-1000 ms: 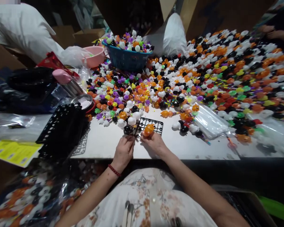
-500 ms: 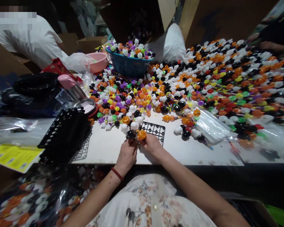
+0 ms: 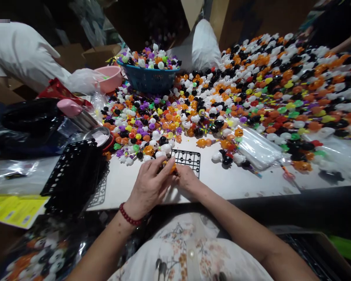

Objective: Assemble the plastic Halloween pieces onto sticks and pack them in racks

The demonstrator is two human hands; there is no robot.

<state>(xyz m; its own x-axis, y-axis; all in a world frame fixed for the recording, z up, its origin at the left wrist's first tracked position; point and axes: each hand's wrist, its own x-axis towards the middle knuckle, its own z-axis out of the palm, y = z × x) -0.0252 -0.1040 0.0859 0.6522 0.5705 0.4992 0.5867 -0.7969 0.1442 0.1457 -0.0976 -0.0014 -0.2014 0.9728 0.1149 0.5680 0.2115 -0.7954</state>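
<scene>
My right hand is closed around a small orange plastic figure, just above the near part of the white tabletop. Over the same figure bend the fingers of my left hand, covering most of it. Whatever else lies between the two hands is hidden. Right behind them a black plastic grid rack lies flat. White figures and an orange figure lie close beyond my left fingertips.
Stacked black grid trays stand at left, beside a pink-lidded flask. A blue basket of figures and a pink basin stand behind. Clear plastic bags and scissors lie right. Co-workers are at both sides.
My left hand has turned over and closed across the orange figure. The black figure it held is out of sight. The view has shifted slightly.
</scene>
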